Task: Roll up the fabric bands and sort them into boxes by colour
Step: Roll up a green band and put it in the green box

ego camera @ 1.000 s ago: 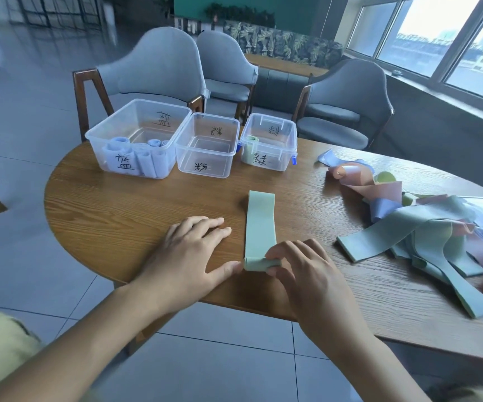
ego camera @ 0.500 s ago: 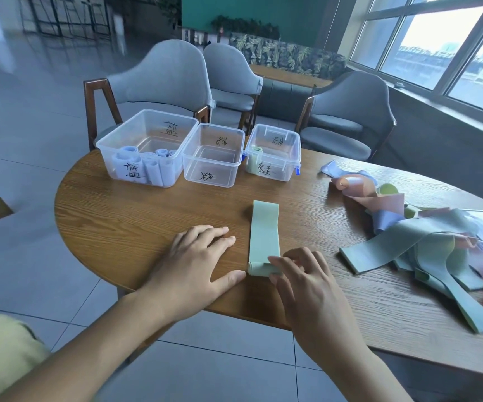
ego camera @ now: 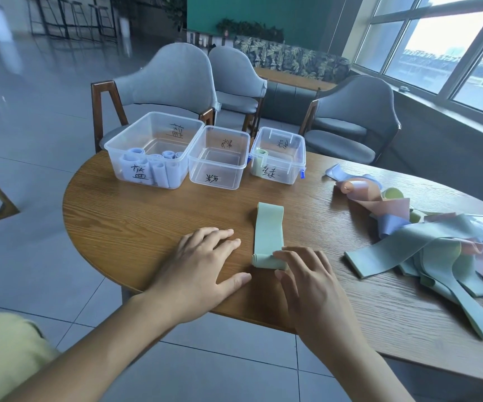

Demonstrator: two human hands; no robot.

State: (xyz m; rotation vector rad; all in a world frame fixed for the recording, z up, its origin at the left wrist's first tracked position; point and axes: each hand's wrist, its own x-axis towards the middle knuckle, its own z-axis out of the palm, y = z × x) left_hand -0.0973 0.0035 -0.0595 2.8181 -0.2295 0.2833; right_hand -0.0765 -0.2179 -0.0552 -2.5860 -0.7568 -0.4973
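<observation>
Green fabric band (ego camera: pixel 269 227): laid flat, lengthwise, on the wooden desk (ego camera: pixel 147 221), its near end rolled into a short coil. Right hand (ego camera: pixel 310 281): fingers extended and pressed on top of the coil, nothing clasped. Left hand (ego camera: pixel 205 264): laid flat on the desk just left of the band, fingers relaxed, thumb tip near the coil. Three clear plastic boxes are ranged at the far edge: left box (ego camera: pixel 153 149), several rolled blue bands contained; middle box (ego camera: pixel 219 158), marked in black ink; right box (ego camera: pixel 278 155), one rolled green band seen inside. A loose heap of unrolled bands (ego camera: pixel 426 242), green, pink and blue, is spread at the right.
</observation>
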